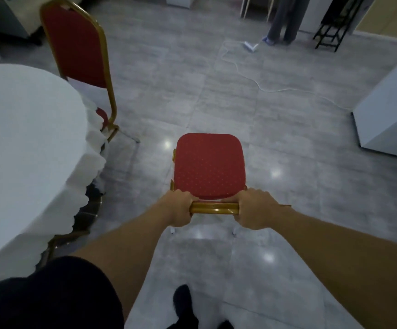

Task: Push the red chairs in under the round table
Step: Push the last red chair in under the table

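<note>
Both hands on near chair's gold top rail [214, 208]: left hand [178, 208] & right hand [255, 208], fingers wrapped shut round rail ends, prob for even steering | red chair [209, 166] on floor, seat pts fwd away from person, apart from table [22, 143] at left, not under | 2nd chair [74, 46] at table edge, seat tucked under cloth.

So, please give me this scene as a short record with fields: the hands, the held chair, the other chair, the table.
left hand: grips the top rail of the held chair
right hand: grips the same rail
held chair: on open floor, apart from the table
other chair: seat tucked under the tablecloth
round table: at left, white cloth
</note>
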Tool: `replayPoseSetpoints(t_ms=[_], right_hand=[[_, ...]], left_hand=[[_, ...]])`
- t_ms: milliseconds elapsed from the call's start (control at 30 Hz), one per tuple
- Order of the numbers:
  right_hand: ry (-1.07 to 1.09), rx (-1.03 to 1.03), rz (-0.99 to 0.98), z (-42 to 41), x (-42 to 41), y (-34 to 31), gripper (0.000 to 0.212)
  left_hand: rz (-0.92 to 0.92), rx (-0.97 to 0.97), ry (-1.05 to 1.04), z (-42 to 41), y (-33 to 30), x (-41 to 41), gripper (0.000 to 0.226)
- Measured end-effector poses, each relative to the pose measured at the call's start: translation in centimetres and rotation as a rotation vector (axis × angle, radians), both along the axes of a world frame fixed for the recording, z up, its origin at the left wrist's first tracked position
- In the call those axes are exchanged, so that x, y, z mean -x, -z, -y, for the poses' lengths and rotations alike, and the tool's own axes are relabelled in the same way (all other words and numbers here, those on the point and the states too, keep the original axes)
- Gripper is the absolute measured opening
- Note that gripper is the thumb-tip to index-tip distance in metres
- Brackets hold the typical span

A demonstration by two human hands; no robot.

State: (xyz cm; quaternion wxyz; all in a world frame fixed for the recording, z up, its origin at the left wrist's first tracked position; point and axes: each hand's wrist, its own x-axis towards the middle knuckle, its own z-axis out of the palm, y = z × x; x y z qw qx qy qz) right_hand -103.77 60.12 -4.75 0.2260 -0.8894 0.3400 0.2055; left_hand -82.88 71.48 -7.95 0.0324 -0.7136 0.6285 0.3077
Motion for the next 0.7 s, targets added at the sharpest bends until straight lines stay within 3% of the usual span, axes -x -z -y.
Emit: replayPoseSetpoints(t_ms=[300, 533, 700], right_hand=[[-0.234, -0.027, -0.004, 4.0, 0.2, 0.3, 0.051], [-0.516, 0.033, -0.035, 7.7, 0.3, -0.6, 0.06], [-0.745, 0.044, -0.06, 8.3, -0.2, -1.5, 0.054]], left_hand=[[0.033, 0.011, -0.253, -0.2, 1.5, 2.3, 0.014], [0.03, 0.041, -0.47, -1.3, 1.4, 8.0, 0.023], [-0.02, 0.076, -0.647, -3.4, 0.9, 12.6, 0.021]])
